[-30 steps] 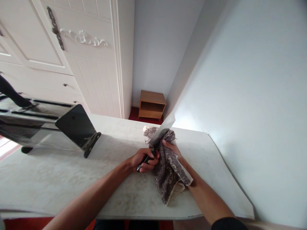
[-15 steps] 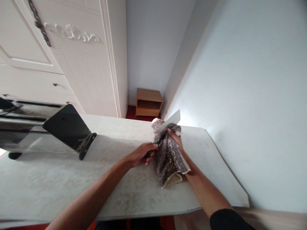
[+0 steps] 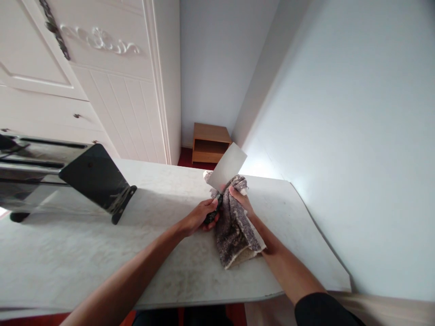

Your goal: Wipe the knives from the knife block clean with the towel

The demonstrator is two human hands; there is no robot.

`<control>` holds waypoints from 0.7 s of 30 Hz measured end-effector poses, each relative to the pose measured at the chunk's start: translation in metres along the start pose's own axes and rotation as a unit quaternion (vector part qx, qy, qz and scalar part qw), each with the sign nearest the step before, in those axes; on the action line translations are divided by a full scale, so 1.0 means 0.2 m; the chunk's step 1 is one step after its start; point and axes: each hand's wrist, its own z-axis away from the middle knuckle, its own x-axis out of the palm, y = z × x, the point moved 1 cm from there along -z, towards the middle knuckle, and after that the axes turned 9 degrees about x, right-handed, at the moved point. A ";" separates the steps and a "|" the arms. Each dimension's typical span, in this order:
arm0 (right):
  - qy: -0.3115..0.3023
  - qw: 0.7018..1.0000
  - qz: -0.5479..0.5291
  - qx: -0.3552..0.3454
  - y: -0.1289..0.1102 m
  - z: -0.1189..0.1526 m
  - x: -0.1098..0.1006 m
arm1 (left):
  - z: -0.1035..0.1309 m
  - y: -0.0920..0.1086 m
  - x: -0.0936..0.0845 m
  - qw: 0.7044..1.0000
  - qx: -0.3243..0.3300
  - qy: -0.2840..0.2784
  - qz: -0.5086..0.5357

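My left hand [image 3: 201, 214] is closed round the dark handle of a cleaver [image 3: 228, 166]. The cleaver's broad, pale metal blade points up and away to the right, above the tabletop. My right hand [image 3: 242, 199] grips a purple-grey and cream patterned towel [image 3: 234, 231], its thumb showing near the base of the blade. The towel is bunched at the top and hangs down toward me. Part of it lies behind the blade, and most of my right fingers are hidden in its folds.
A whitish, stained tabletop [image 3: 159, 267] lies under my hands. On the left stands a slotted black and clear holder [image 3: 98, 179], perhaps a knife block. Beyond are a white cabinet [image 3: 125, 113] and a small wooden stand [image 3: 212, 136]; a pale wall [image 3: 356, 136] rises on the right.
The cleaver has turned so its blade shows broader and sits further left. My right hand and the towel have shifted slightly left, exposing more of the blade.
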 end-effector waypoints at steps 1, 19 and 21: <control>-0.011 1.000 -0.007 0.022 0.01 0.00 0.00 | 0.00 0.00 0.00 1.000 0.008 0.006 0.001; 0.098 0.975 -0.171 -0.104 -0.18 -0.01 -0.13 | 0.02 0.05 0.02 0.998 0.018 0.046 -0.040; 0.157 0.965 -0.123 -0.170 -0.15 0.01 -0.14 | 0.02 0.05 0.03 0.997 0.015 0.051 -0.054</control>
